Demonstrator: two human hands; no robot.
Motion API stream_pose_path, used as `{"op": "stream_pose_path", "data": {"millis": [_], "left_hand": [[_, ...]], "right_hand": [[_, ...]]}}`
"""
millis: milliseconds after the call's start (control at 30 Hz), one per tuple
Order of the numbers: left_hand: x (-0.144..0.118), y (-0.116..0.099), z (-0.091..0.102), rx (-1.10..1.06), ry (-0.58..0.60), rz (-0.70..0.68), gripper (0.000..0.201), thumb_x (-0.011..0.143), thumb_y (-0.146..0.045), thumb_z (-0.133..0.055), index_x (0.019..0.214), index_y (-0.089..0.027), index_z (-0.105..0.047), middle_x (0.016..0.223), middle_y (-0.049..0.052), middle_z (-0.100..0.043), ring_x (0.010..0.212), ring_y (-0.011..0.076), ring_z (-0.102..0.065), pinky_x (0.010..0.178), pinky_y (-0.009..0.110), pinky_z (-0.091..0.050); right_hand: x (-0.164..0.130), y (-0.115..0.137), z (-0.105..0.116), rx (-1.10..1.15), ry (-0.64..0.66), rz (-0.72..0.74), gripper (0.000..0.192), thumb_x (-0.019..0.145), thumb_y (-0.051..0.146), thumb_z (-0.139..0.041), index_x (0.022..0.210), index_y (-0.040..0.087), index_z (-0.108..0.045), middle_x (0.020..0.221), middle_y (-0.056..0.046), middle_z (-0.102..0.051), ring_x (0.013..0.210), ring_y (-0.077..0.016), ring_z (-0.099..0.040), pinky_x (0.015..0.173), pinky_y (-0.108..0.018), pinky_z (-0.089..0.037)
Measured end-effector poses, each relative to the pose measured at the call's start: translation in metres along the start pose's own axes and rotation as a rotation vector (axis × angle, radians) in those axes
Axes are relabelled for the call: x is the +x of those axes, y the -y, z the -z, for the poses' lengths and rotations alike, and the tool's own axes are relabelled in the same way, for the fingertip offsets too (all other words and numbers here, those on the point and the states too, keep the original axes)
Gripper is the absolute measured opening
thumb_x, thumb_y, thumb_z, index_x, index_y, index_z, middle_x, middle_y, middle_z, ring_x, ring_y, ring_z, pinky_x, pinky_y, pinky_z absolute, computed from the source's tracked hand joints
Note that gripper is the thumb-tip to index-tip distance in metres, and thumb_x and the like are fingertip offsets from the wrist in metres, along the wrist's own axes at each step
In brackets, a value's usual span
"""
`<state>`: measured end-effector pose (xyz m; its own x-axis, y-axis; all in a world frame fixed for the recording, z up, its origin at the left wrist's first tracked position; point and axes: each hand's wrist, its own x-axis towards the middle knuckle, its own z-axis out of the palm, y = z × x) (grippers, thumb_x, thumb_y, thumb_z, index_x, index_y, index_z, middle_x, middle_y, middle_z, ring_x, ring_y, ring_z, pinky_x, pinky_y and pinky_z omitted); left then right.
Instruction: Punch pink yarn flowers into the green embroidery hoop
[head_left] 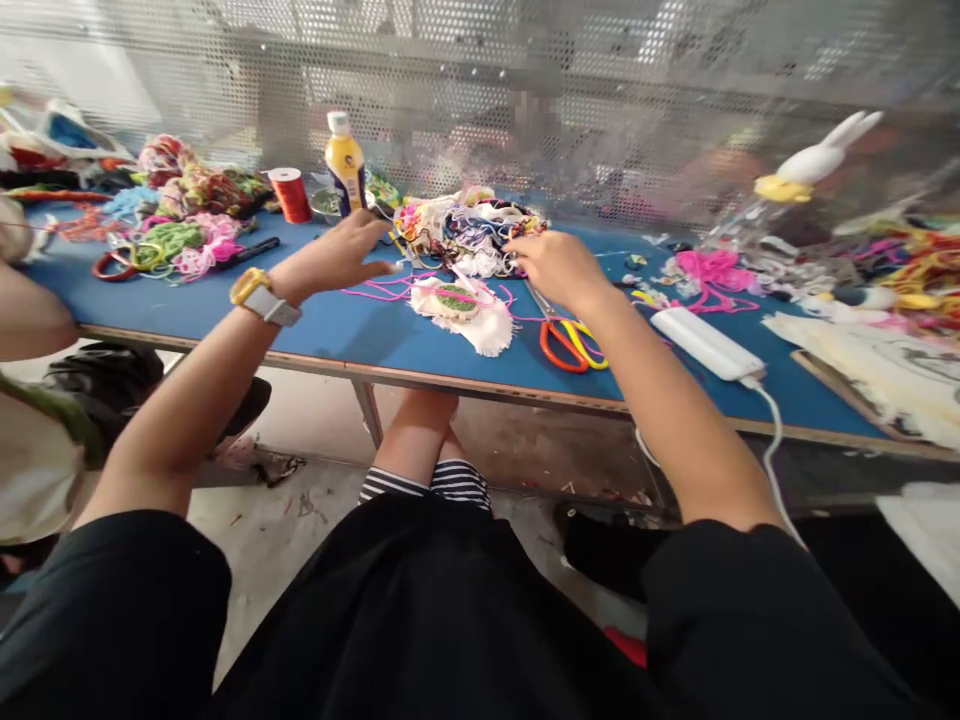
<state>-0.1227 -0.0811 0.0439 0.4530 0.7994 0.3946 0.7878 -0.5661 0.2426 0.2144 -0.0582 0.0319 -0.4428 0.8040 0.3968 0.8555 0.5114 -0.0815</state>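
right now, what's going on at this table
A person sits at a blue table with both hands out over it. The left hand, a watch on its wrist, and the right hand reach into a yarn pile. A white cloth piece with green stitching and pink thread lies just in front of them, scissors beside it. Whether either hand grips anything cannot be told.

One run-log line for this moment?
left hand: open, above table | right hand: on yarn scrap pile | scissors: lying idle
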Motion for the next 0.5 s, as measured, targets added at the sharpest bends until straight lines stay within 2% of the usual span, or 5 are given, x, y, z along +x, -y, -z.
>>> {"op": "stream_pose_path", "data": {"millis": [100, 167, 233, 400, 500], "left_hand": [[0.008, -0.046, -0.007, 0.039, -0.025, -0.121, 0.045, 0.088, -0.024, -0.064, 0.129, -0.008, -0.057, 0.118, 0.016, -0.06, 0.11, 0.0244, -0.055, 0.1, 0.035, -0.04], [0.012, -0.055, -0.011, -0.001, -0.029, -0.107, 0.02, 0.088, -0.018, -0.059, 0.104, -0.012, -0.071, 0.094, 0.01, -0.066, 0.099, 0.0228, -0.06, 0.094, 0.035, -0.041], [0.013, -0.05, -0.014, -0.109, -0.059, -0.076, 0.014, 0.082, -0.011, -0.06, 0.083, -0.017, -0.073, 0.074, 0.004, -0.064, 0.081, 0.019, -0.061, 0.087, 0.033, -0.043], [0.015, -0.013, -0.022, -0.145, -0.146, -0.082, 0.02, 0.074, -0.006, -0.06, 0.061, -0.019, -0.066, 0.064, 0.002, -0.062, 0.066, 0.0161, -0.056, 0.072, 0.031, -0.041], [0.012, 0.014, -0.019, -0.183, -0.224, -0.002, 0.021, 0.072, -0.004, -0.059, 0.057, -0.019, -0.061, 0.063, 0.002, -0.062, 0.062, 0.0138, -0.054, 0.067, 0.029, -0.04]], "right_hand": [[0.014, 0.062, -0.005, 0.062, -0.057, 0.14, 0.026, 0.092, 0.019, -0.05, 0.108, 0.018, -0.071, 0.098, -0.011, -0.07, 0.094, -0.0258, -0.062, 0.082, -0.039, -0.043], [0.019, 0.091, -0.005, 0.079, -0.085, 0.197, 0.027, 0.095, 0.021, -0.046, 0.106, 0.017, -0.07, 0.097, -0.012, -0.069, 0.093, -0.026, -0.061, 0.08, -0.038, -0.043], [0.023, 0.105, -0.006, 0.095, -0.094, 0.236, 0.027, 0.095, 0.02, -0.045, 0.104, 0.018, -0.071, 0.096, -0.012, -0.068, 0.094, -0.0259, -0.06, 0.079, -0.037, -0.042], [0.035, 0.086, -0.013, 0.083, -0.09, 0.276, 0.027, 0.092, 0.016, -0.045, 0.1, 0.019, -0.071, 0.098, -0.01, -0.071, 0.099, -0.0261, -0.059, 0.083, -0.037, -0.042], [0.04, 0.052, -0.019, 0.113, -0.13, 0.091, 0.026, 0.089, 0.015, -0.048, 0.097, 0.017, -0.074, 0.101, -0.012, -0.074, 0.099, -0.0281, -0.063, 0.085, -0.039, -0.044]]}}
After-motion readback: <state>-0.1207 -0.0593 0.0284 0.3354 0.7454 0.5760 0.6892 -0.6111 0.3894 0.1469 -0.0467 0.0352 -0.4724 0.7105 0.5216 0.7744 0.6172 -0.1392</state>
